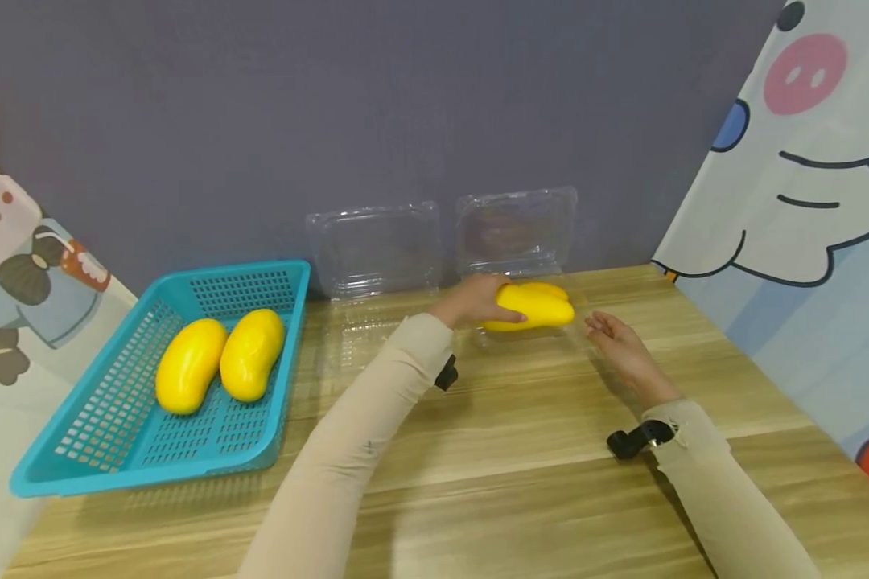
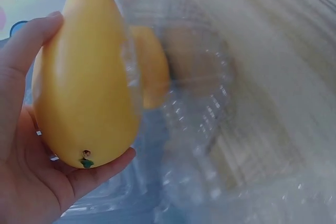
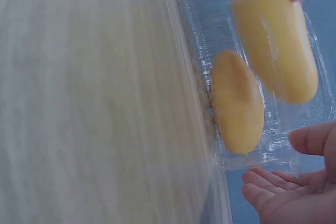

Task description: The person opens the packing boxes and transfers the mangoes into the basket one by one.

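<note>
My left hand [image 1: 478,301] grips a yellow mango [image 2: 86,77], thumb on one side and fingers curled under its stem end. The mango is over a clear plastic clamshell box [image 1: 517,233] whose lid stands raised at the back. A second mango [image 3: 236,103] lies inside that box, beside the held one in the right wrist view. My right hand [image 1: 626,354] is at the box's right end, holding nothing. Its thumb and fingers [image 3: 262,184] are spread apart, close to the box's edge.
Another clear clamshell box [image 1: 376,253] stands to the left with its lid up. A blue plastic basket [image 1: 290,386] at the left holds two mangoes [image 1: 191,366]. A grey wall [image 1: 405,96] rises behind the wooden table [image 1: 492,498]; cartoon-printed sheets [image 1: 825,177] flank it.
</note>
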`<state>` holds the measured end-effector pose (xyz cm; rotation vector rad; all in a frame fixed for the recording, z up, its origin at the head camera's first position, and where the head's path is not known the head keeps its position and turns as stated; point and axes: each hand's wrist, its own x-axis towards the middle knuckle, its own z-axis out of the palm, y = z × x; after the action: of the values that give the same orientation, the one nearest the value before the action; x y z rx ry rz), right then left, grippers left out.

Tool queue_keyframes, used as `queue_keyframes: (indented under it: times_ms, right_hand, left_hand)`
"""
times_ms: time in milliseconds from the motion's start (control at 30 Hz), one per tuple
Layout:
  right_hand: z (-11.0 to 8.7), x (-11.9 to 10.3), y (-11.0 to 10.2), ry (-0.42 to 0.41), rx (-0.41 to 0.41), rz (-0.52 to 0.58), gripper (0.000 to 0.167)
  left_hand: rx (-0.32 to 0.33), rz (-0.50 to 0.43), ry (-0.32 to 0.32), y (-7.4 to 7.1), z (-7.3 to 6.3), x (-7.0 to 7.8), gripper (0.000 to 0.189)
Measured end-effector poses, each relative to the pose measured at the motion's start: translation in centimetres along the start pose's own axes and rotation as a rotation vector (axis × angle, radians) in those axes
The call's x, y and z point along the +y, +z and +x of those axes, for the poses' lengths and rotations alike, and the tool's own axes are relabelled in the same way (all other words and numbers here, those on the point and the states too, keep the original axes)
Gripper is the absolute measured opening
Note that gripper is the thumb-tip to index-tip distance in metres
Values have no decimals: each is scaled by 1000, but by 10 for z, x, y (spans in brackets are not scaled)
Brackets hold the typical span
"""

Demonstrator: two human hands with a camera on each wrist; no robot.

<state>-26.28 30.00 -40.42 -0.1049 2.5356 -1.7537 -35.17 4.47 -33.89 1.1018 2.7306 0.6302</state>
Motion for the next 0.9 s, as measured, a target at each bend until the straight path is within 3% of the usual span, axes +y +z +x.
queue_keyframes:
  times_ms: [267,567,900]
  right_hand:
    - [0,-4,-2,-27,11,1,59]
    - [-1,-2,-1,-25,17,-1,59]
    - [-2,-3,1,-16,5,-13,58]
  left_hand:
    - [29,80,-36,-24,-8,6,75]
    - [161,-40,-98,-38,-25,7,78]
    - [209,-131,-160,-54,-49,-5,79]
